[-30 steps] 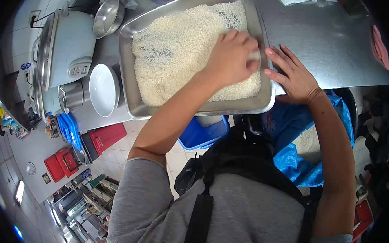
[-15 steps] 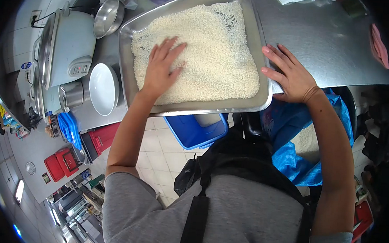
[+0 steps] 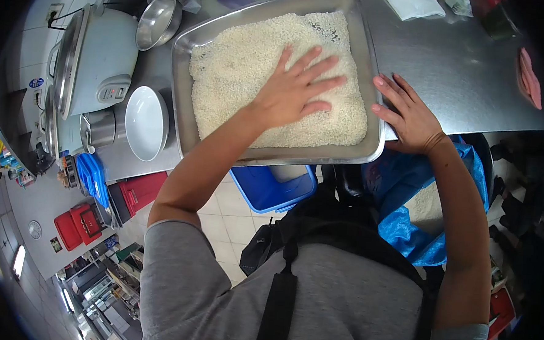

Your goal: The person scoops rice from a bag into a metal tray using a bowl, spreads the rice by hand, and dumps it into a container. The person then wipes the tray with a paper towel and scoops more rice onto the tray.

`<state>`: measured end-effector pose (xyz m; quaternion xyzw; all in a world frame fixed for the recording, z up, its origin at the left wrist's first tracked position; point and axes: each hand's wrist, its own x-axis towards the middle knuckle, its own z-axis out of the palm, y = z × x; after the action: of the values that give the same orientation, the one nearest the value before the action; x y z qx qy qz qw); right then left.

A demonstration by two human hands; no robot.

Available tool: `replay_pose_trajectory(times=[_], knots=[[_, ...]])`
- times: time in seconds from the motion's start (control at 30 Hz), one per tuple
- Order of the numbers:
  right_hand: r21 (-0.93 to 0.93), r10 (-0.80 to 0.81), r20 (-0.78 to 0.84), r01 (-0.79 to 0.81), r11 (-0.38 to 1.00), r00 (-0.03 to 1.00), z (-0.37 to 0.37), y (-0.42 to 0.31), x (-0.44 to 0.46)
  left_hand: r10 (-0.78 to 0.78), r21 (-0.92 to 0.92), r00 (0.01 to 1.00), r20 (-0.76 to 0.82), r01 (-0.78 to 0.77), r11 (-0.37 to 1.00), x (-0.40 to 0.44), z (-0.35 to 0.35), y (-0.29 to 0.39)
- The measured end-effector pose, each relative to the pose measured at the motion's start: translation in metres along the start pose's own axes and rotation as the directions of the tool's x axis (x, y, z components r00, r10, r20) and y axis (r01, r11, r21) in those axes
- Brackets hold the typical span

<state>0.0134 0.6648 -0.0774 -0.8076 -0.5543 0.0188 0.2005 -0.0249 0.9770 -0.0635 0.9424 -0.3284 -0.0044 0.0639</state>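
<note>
My left hand (image 3: 298, 88) lies with fingers spread over the pale rice-like grain (image 3: 240, 64), holding nothing. The grain covers most of a rectangular metal tray (image 3: 181, 113); bare metal shows through thinly near the far right part. My right hand (image 3: 410, 116) rests at the right rim of the tray, near the front corner, its fingers apart and nothing in it. Some of its palm side is hidden.
Left of the tray are a white bowl (image 3: 146, 124), a metal bowl (image 3: 159, 22), a metal pot (image 3: 99, 129) and a rice cooker (image 3: 105, 63). Below the counter stand a blue bin (image 3: 268, 191) and a blue sack (image 3: 413, 233) of grain. A pink cloth (image 3: 529, 79) lies right.
My left hand has moved from the right side of the grain to the left, then back to the middle, and its fingers have spread. My right hand has stayed at the rim.
</note>
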Motion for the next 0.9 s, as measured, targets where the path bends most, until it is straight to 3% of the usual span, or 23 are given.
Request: replay_pose_trajectory(times=[0.1, 0.3, 0.5, 0.57, 0.6, 0.63, 0.73, 0.77, 0.87, 0.9], knots=[[0.002, 0.000, -0.009, 0.000, 1.000, 1.000, 0.001, 0.000, -0.001, -0.077, 0.104, 0.995, -0.067, 0.084, 0.991, 0.010, 0.004, -0.028], [-0.019, 0.011, 0.006, -0.011, 1.000, 1.000, 0.001, -0.002, -0.003, -0.352, 0.071, 0.924, -0.149, 0.365, 0.928, -0.047, -0.006, -0.067], [-0.031, 0.011, 0.012, -0.010, 0.999, 1.000, 0.001, -0.002, -0.004, -0.502, -0.036, 0.860, -0.095, 0.501, 0.865, -0.108, -0.026, -0.028], [-0.021, 0.003, -0.005, -0.003, 1.000, 1.000, 0.002, -0.002, -0.003, -0.538, -0.097, 0.822, -0.187, 0.529, 0.843, -0.116, -0.044, -0.010], [-0.026, 0.001, -0.008, -0.001, 1.000, 1.000, 0.002, -0.003, -0.004, -0.556, -0.128, 0.798, -0.232, 0.541, 0.831, -0.118, -0.052, -0.004], [-0.032, -0.002, -0.012, 0.002, 1.000, 1.000, 0.002, -0.004, -0.004, -0.542, -0.116, 0.745, -0.389, 0.544, 0.831, -0.119, -0.056, 0.000], [-0.039, -0.008, -0.016, 0.008, 0.999, 1.000, 0.001, -0.002, -0.003, -0.819, -0.468, 0.471, -0.326, 0.673, 0.573, -0.136, -0.064, 0.015], [-0.036, -0.006, -0.015, 0.006, 0.999, 1.000, 0.001, -0.003, -0.004, -0.813, -0.576, 0.418, -0.405, 0.574, 0.582, -0.137, -0.058, 0.019], [-0.046, 0.003, -0.025, -0.004, 0.999, 1.000, 0.000, -0.007, -0.004, -0.690, -0.356, 0.461, -0.558, 0.618, 0.701, -0.155, -0.055, 0.025], [-0.053, 0.008, -0.025, -0.010, 0.999, 1.000, 0.000, -0.008, -0.004, -0.723, -0.422, 0.421, -0.548, 0.607, 0.673, -0.167, -0.048, 0.024]])
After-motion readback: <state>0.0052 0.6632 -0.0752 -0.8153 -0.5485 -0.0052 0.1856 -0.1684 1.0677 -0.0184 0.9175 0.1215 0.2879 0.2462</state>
